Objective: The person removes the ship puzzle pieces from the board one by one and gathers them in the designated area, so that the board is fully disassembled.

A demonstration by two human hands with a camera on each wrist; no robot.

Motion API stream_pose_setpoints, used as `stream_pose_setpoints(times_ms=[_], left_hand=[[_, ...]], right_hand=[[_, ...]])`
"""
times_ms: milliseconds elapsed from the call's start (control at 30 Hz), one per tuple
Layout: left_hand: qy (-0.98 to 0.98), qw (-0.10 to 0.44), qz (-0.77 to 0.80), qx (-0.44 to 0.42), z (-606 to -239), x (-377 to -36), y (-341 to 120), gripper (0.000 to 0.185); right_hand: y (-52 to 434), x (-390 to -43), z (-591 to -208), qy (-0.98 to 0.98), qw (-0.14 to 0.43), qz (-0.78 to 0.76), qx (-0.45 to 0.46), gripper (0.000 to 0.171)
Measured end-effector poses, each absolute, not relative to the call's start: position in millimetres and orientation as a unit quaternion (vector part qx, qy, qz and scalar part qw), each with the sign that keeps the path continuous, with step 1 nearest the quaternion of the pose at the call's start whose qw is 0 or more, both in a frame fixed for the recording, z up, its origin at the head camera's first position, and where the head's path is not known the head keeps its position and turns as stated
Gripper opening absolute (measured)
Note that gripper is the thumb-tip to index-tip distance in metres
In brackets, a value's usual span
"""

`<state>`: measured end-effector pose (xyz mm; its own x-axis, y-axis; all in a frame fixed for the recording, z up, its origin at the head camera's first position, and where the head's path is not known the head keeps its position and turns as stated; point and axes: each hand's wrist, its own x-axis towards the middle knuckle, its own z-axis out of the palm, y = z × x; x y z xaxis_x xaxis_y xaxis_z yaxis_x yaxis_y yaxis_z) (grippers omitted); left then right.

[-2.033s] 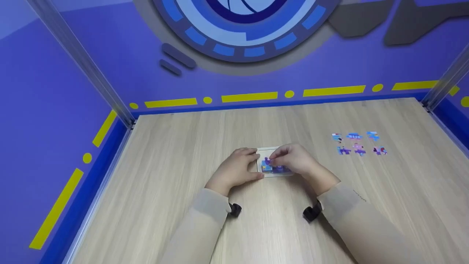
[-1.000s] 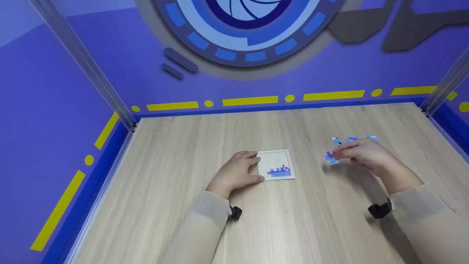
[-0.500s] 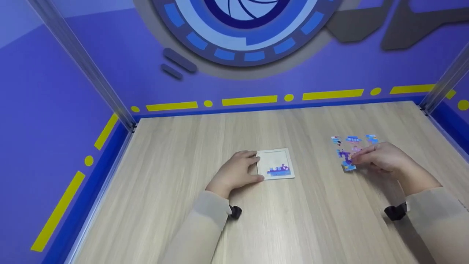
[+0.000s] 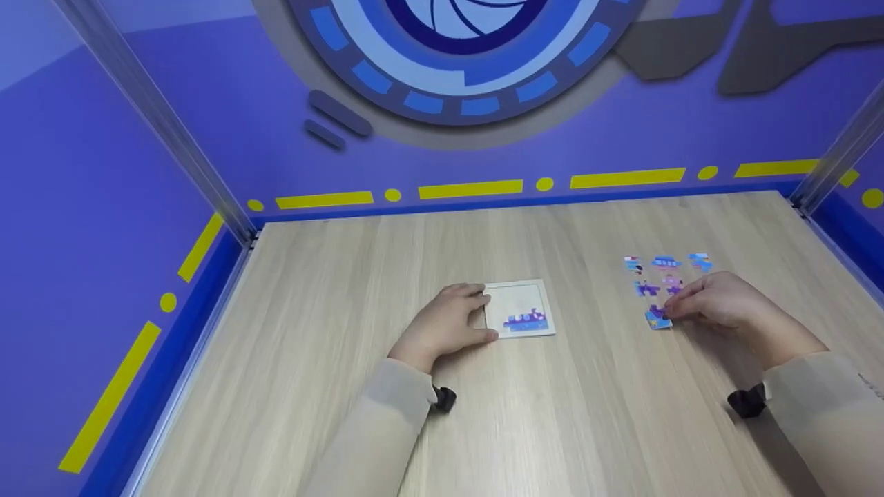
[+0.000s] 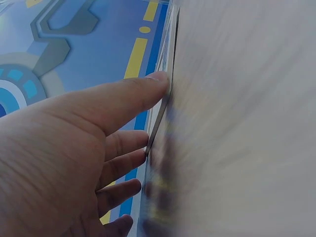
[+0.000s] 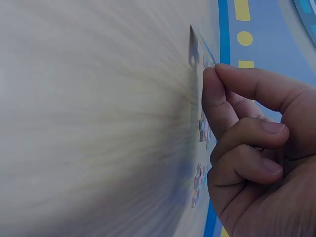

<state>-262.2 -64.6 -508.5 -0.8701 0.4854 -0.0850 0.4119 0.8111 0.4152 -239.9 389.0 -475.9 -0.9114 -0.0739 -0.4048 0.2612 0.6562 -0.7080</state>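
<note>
A square white puzzle board [image 4: 511, 300] lies on the table, with a purple and blue picture strip [image 4: 528, 321] in its lower right part. My left hand [image 4: 445, 321] rests at the board's left side. Its thumb touches the lower left corner and its fingertips the upper left edge. In the left wrist view that thumb [image 5: 128, 94] lies straight against the board's rim. To the right, my right hand [image 4: 722, 304] pinches a blue and purple jigsaw piece [image 4: 658, 322] between thumb and index finger. In the right wrist view the other fingers [image 6: 247, 138] are curled and the piece is seen edge-on.
Several loose jigsaw pieces lie in rows just beyond the right hand, among them a blue one [image 4: 666, 262] and a purple one [image 4: 647, 288]; the hand partly covers this group. Blue panels [image 4: 442, 162] with yellow marks wall in the wooden table [image 4: 345, 276].
My right hand has carried the jigsaw piece from the board rightward, and it is now low in front of the loose pieces. My left hand has stayed at the board.
</note>
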Motion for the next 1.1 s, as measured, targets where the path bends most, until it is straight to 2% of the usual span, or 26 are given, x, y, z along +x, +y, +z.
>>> stream_pose_setpoints(times_ms=[1100], left_hand=[[0.946,0.098,0.196,0.237,-506.6,-261.6,-64.6,0.076]], right_hand=[[386.0,-240.7,-471.5,0.905,0.208,-0.367,0.057,0.027]])
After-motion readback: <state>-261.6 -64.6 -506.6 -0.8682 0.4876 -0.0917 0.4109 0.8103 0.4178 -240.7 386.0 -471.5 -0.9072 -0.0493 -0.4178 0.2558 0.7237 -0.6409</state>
